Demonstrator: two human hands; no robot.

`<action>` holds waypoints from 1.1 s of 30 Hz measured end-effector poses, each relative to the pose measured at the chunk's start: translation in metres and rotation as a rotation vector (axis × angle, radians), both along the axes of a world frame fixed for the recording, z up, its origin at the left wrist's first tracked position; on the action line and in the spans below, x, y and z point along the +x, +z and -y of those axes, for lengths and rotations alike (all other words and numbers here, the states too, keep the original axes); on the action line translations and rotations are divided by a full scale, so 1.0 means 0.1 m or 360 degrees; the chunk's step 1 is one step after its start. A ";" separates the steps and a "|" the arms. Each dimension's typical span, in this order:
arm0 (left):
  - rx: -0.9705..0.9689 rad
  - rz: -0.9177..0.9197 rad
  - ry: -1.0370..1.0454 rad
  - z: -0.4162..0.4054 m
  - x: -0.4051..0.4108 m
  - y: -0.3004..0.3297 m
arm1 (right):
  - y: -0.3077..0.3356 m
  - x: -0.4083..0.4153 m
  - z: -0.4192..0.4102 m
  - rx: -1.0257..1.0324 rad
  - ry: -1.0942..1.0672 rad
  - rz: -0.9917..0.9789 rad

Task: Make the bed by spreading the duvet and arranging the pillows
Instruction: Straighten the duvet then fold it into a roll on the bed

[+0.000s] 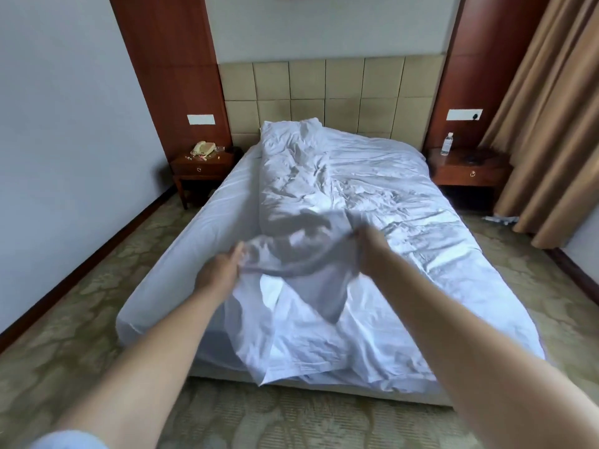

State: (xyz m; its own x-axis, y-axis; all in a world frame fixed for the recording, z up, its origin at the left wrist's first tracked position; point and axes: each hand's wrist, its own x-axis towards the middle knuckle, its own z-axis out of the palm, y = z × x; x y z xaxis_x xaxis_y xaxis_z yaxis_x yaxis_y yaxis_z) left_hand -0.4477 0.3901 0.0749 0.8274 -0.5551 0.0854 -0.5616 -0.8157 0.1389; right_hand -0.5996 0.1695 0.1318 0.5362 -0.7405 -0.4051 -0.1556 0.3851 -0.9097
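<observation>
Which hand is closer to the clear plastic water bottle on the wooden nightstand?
Right. The right hand grips the white duvet on the clear plastic water bottle's side of the bed; the left hand grips it farther across, toward the opposite side.

Bare sheet left of the crumpled duvet (356,189) lies free on the bed (207,222); headboard (330,89) blocks behind.

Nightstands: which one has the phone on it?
The nightstand left of the bed, by the white wall, holds the phone. The other nightstand, by the curtain, holds a bottle.
</observation>
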 end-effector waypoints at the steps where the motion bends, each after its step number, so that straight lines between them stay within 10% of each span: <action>1: -0.0153 0.0147 0.0036 -0.03 0.02 0.21 | 0.31 0.06 -0.02 -0.0193 -0.0055 0.0141; 4: -0.0425 0.0314 -0.0020 -0.19 -0.10 0.53 | 0.75 -0.06 -0.09 -0.0588 -0.0284 0.0371; 10: 0.0616 -0.0859 -0.0332 -0.51 -0.85 -0.19 | -1.10 -0.86 -0.43 -0.0508 0.0463 -0.1050; 17: 0.0727 -0.0699 -0.0163 -0.76 -0.95 -0.38 | -1.10 -0.83 -0.87 -0.0343 0.0470 -0.0902; 20: 0.0477 -0.0397 0.0032 -0.76 -0.91 -0.10 | -0.63 -0.65 -0.82 -0.0433 0.0339 -0.0561; 26: -0.1329 -0.0280 0.0502 -0.66 -1.02 0.09 | -0.07 -0.67 -0.90 -0.0148 0.0078 -0.0096; 33: -0.0765 -0.0536 0.0155 -0.82 -1.08 -0.26 | -0.23 -0.86 -1.16 -0.0362 0.0305 -0.0343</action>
